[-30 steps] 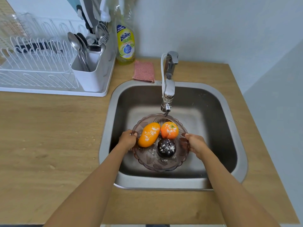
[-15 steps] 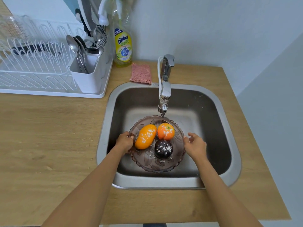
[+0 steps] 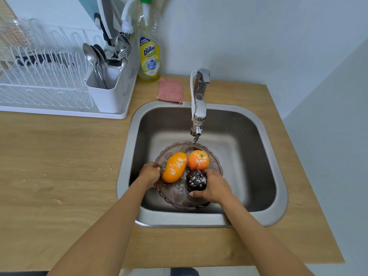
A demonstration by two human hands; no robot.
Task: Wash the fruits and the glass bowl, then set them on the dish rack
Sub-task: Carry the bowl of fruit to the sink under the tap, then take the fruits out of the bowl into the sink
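A tinted glass bowl (image 3: 177,193) sits inside the steel sink (image 3: 276,170), under the faucet (image 3: 198,114). In it lie an oblong yellow-orange fruit (image 3: 174,166), a round orange fruit (image 3: 198,159) and a dark purple fruit (image 3: 195,179), all speckled with white grains. My left hand (image 3: 149,174) grips the bowl's left rim. My right hand (image 3: 214,187) reaches into the bowl and wraps its fingers around the dark fruit. A white dish rack (image 3: 45,80) stands on the counter at the far left.
A cutlery holder (image 3: 108,86) with spoons and forks fills the rack's right end. A yellow dish-soap bottle (image 3: 149,56) and a pink sponge (image 3: 170,90) sit behind the sink. Walls close in at the back and right.
My right hand has let go of the bowl's right rim and moved left into the bowl onto the dark fruit. My left hand stays on the left rim.
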